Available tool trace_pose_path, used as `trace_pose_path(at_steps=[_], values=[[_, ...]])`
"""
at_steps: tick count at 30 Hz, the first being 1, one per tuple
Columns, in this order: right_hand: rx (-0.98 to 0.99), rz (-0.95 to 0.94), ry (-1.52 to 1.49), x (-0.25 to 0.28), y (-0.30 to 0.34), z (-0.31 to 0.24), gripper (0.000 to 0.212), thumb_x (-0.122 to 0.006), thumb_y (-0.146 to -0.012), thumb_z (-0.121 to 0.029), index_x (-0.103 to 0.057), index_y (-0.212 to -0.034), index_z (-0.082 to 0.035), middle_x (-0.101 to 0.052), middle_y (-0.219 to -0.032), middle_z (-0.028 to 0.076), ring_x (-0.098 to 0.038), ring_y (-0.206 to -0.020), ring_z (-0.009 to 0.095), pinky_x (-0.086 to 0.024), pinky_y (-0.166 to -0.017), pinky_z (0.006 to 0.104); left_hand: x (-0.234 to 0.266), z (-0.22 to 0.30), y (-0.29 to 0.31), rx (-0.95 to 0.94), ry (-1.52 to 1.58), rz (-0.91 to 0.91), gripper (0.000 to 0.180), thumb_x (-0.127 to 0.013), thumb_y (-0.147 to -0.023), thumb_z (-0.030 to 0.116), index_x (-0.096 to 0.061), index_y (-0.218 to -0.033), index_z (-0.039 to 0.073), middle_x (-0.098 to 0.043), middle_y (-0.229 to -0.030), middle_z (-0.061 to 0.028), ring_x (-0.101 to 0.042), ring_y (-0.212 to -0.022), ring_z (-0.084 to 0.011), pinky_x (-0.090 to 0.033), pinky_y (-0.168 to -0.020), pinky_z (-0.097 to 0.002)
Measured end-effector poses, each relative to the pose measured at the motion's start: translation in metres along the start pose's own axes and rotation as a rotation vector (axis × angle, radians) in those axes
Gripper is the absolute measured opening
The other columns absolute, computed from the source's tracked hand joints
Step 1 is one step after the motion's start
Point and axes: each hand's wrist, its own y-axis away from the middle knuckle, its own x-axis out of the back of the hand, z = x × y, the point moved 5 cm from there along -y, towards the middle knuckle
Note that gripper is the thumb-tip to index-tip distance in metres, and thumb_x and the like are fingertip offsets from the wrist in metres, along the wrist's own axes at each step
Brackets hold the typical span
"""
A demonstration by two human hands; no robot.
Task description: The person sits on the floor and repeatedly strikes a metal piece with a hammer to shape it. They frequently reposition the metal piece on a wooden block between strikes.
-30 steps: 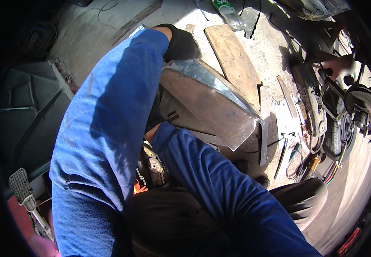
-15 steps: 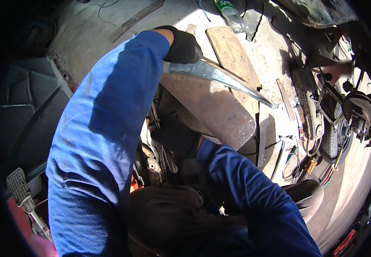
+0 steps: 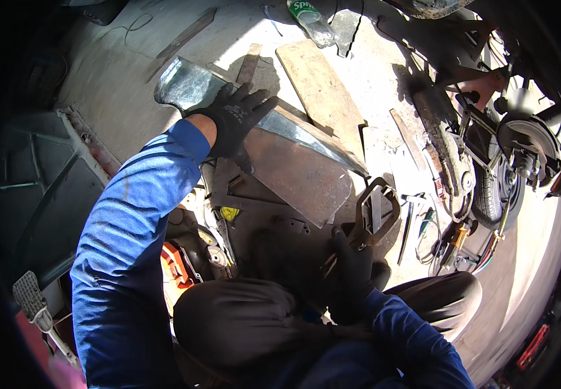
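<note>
I see the gloved left hand [image 3: 235, 120] spread across the bent galvanized sheet [image 3: 287, 128], and the gloved right hand [image 3: 353, 264] wrapped around a C-shaped clamp [image 3: 361, 223] near the sheet's narrow end. Concrete floor [image 3: 115, 78] stretches past its wide end.

1. A pale, concrete-like floor [image 3: 118, 84] is spread beyond the left hand's fingers [image 3: 262, 109] and to both sides of them.
2. Strong sunlight [image 3: 384, 71] is thrown across the floor to the right of those fingers, while softer shade is left on their left.
3. A dark ribbed panel [image 3: 54, 227] is seen well to the fingers' left.
4. A green-labelled clear bottle [image 3: 318, 29] is left lying beyond the fingertips.
5. A black-tyred wheel [image 3: 486, 201] is placed far to their right.
</note>
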Motion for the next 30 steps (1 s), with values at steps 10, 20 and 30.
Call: trace_pose_path(at_steps=[10, 20, 30], values=[[-0.188, -0.124, -0.456, -0.049, -0.034, -0.010, 0.035, -0.081, -0.100, -0.014, -0.072, -0.128, 0.004, -0.079, -0.110, 0.011, -0.074, -0.090, 0.019, -0.061, -0.080, 0.0349, -0.019, 0.005, -0.021, 0.023, -0.143, -0.053, 0.164, -0.102, -0.059, 0.058, 0.002, -0.176, 0.010, -0.015, -0.181, -0.0254, -0.008, -0.168, -0.0468, -0.014, -0.136, -0.0609], [-0.075, 0.033, -0.162, 0.064, -0.068, -0.055, 0.016, -0.083, -0.096, -0.012, -0.074, -0.105, -0.001, -0.070, -0.082, 0.004, -0.069, -0.066, 0.016, -0.061, -0.058, 0.0321, -0.012, 0.091, 0.005, -0.074, 0.038, 0.188, 0.154, -0.090, -0.065, 0.078, -0.011, -0.174, 0.002, -0.036, -0.169, -0.0288, -0.032, -0.158, -0.0498, -0.020, -0.133, -0.0588], [0.167, 0.065, 0.153, 0.154, -0.091, -0.104, 0.029, -0.069, -0.107, -0.019, -0.070, -0.122, 0.006, -0.078, -0.098, 0.012, -0.076, -0.072, 0.020, -0.058, -0.054, 0.0304, -0.030, 0.132, -0.005, -0.188, 0.761, -0.095, 0.094, -0.049, -0.107, 0.071, -0.021, -0.175, 0.012, -0.044, -0.167, -0.0276, -0.044, -0.155, -0.0447, -0.034, -0.128, -0.0506]])
